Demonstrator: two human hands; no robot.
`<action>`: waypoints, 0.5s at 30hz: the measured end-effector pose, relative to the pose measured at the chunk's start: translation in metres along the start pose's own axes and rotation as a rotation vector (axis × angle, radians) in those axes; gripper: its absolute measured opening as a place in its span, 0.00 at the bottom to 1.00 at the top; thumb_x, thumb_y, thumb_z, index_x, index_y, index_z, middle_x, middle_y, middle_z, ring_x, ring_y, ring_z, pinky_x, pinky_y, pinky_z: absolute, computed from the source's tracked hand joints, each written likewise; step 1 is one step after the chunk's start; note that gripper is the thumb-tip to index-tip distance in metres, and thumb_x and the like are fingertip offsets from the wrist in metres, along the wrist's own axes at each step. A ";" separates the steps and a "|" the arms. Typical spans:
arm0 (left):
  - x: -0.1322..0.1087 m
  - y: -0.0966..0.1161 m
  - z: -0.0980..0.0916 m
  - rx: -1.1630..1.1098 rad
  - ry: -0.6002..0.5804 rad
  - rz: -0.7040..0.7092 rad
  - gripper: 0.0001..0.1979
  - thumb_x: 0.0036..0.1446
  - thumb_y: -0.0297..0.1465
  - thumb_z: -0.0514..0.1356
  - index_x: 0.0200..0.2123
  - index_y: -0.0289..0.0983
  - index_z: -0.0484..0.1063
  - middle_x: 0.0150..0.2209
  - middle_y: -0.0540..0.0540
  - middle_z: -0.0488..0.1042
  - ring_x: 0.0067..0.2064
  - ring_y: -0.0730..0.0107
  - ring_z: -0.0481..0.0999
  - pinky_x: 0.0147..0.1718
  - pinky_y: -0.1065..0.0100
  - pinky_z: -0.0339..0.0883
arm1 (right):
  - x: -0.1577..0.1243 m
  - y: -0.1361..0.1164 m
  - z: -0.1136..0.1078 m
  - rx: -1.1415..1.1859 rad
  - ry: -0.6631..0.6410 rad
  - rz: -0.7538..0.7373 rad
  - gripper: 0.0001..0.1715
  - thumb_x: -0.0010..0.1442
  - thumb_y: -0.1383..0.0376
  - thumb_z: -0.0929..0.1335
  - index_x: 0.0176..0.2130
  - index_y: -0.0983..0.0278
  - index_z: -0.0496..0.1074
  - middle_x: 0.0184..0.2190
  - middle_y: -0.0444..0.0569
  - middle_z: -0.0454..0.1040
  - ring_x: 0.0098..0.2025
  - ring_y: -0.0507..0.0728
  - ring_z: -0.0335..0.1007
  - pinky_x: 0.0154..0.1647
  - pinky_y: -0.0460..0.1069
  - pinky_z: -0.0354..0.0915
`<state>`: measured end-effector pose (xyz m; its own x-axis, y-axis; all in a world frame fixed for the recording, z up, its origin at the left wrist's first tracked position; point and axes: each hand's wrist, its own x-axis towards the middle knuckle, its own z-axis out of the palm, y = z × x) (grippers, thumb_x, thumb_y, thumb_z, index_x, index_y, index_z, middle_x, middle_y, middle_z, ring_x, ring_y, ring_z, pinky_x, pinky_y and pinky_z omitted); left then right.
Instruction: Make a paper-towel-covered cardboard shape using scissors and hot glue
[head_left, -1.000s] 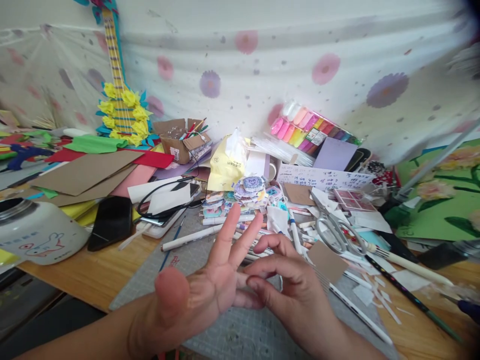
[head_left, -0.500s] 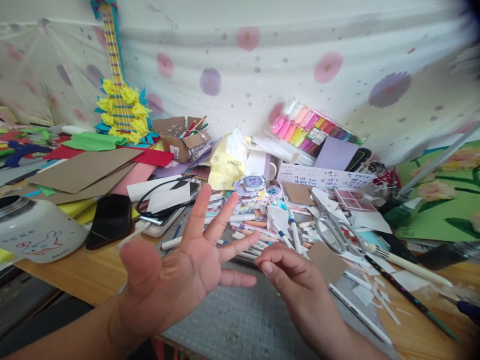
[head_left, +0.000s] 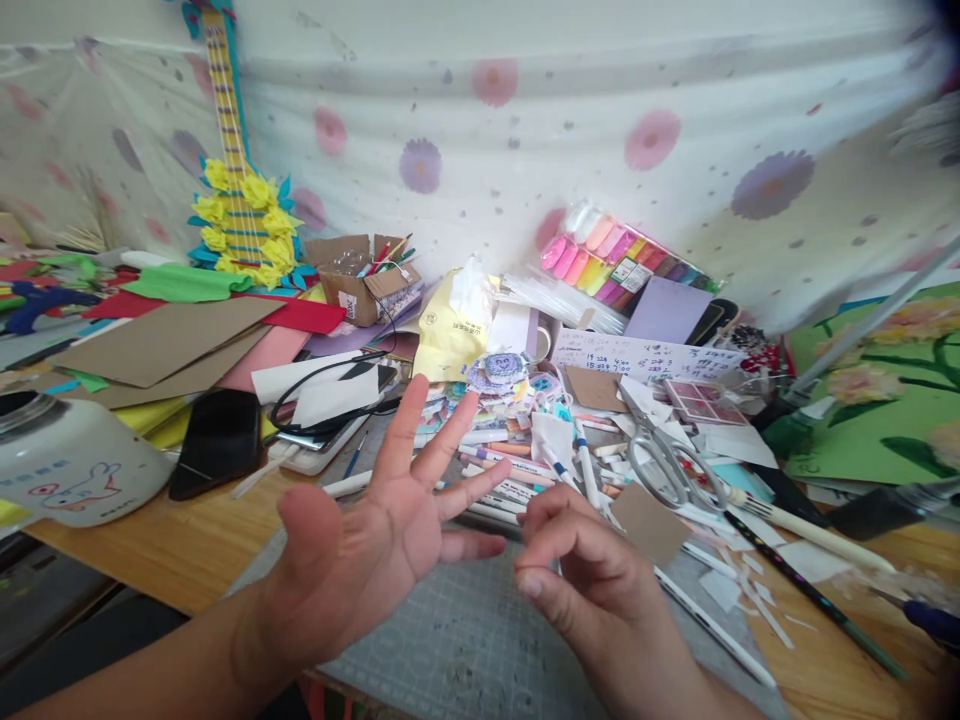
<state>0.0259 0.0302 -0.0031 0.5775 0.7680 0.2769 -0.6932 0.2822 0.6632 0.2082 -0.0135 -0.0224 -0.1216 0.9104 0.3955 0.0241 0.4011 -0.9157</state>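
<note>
My left hand [head_left: 375,540] is raised palm up over the grey cutting mat [head_left: 480,640], fingers spread wide and nothing in it. My right hand [head_left: 592,580] hovers just to its right, fingers curled loosely toward the left fingertips, thumb and forefinger close together; whether anything tiny sits between them I cannot make out. Beyond the fingers lies a heap of marker pens [head_left: 510,475] and small round patterned cut-outs [head_left: 502,370]. Silver scissors [head_left: 667,460] and a brown card piece [head_left: 649,520] lie right of my right hand.
A white jar with a rabbit drawing [head_left: 71,470] and a black phone [head_left: 214,440] sit at the left. Cardboard and coloured paper sheets [head_left: 172,340], a paper guitar [head_left: 236,200], a small carton [head_left: 367,275], coloured clay sticks [head_left: 622,260] and a flower picture [head_left: 885,390] crowd the wooden table.
My left hand pulled away from my right, spread its fingers and shifted left. My right hand drew back a little and curled its fingers more.
</note>
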 end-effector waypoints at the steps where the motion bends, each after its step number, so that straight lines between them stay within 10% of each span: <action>1: 0.001 0.001 -0.001 0.008 0.015 0.005 0.45 0.40 0.66 0.47 0.62 0.65 0.42 0.70 0.56 0.36 0.65 0.29 0.45 0.49 0.36 0.57 | 0.000 -0.002 -0.002 -0.008 0.015 -0.018 0.04 0.56 0.67 0.70 0.30 0.59 0.73 0.32 0.42 0.66 0.36 0.52 0.65 0.39 0.46 0.61; 10: 0.001 0.014 0.001 0.044 0.050 -0.018 0.45 0.41 0.65 0.49 0.63 0.63 0.42 0.70 0.55 0.38 0.64 0.28 0.47 0.48 0.36 0.58 | 0.001 0.002 -0.002 -0.053 -0.047 -0.103 0.13 0.49 0.72 0.73 0.25 0.61 0.65 0.28 0.40 0.65 0.34 0.52 0.64 0.36 0.46 0.59; 15: -0.002 0.020 0.007 -0.006 0.024 -0.003 0.46 0.42 0.63 0.51 0.64 0.61 0.41 0.70 0.53 0.39 0.64 0.27 0.45 0.50 0.31 0.53 | 0.003 0.014 -0.002 0.067 -0.063 0.234 0.12 0.51 0.63 0.73 0.35 0.59 0.69 0.29 0.41 0.66 0.32 0.52 0.61 0.34 0.46 0.58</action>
<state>0.0143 0.0303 0.0143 0.5691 0.7807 0.2582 -0.6941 0.2877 0.6599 0.2100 -0.0047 -0.0335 -0.1819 0.9687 0.1686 -0.0064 0.1703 -0.9854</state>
